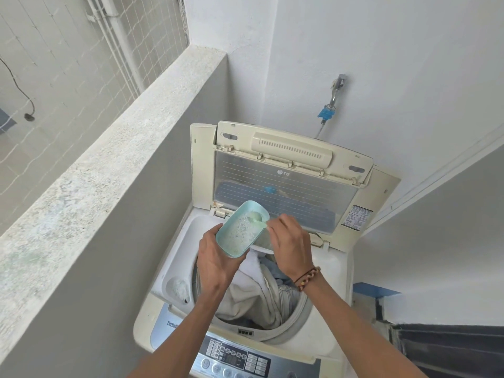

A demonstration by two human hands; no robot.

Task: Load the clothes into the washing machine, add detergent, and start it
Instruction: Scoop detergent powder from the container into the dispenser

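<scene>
A cream top-load washing machine (330, 271) stands with its lid (283, 184) raised. White, blue and striped clothes (261, 296) fill the drum. My left hand (215, 257) holds a pale green detergent box (241, 231) tilted above the drum, with white powder inside. My right hand (291, 246) grips a light green scoop (256, 216) whose bowl sits in the powder at the box's far end. A detergent compartment (177, 289) at the machine's left rim holds some white powder. The control panel (237, 361) lies along the near edge.
A concrete parapet wall (109, 165) runs close along the machine's left side. A tap with a blue hose connector (328, 111) sits on the white wall behind. A dark corrugated surface (450, 350) lies at the lower right.
</scene>
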